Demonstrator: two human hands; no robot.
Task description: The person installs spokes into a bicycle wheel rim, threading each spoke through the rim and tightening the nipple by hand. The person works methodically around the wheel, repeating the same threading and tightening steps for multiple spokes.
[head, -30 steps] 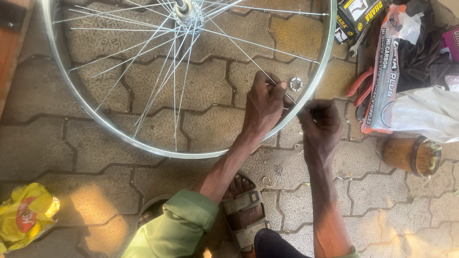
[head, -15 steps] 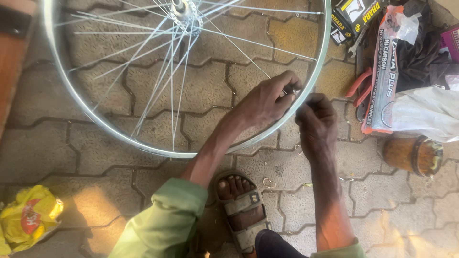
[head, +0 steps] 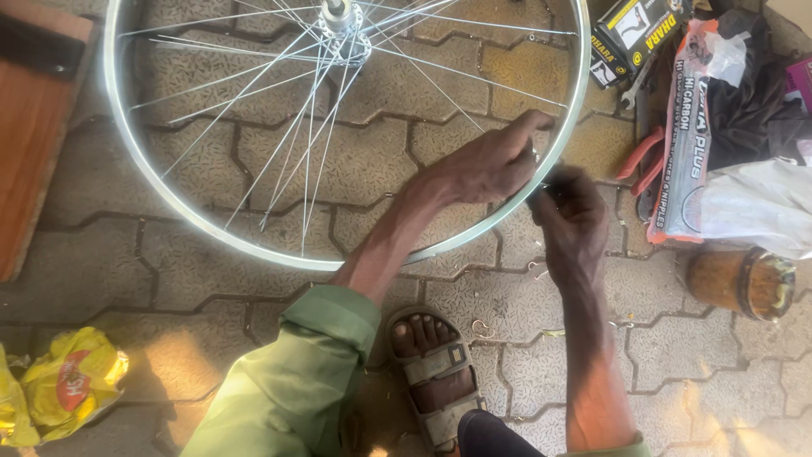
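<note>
My left hand [head: 491, 165] lies inside the bicycle wheel rim [head: 203, 222], fingers pinched on a spoke [head: 474, 74]; my right hand [head: 571, 216] grips the rim's outer edge, fingers curled. What they pinch is hidden.

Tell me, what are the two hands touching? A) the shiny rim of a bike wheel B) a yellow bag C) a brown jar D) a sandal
A: the left hand and the right hand both meet at the silver wheel rim, well away from the yellow bag, sandal and brown jar.
</note>
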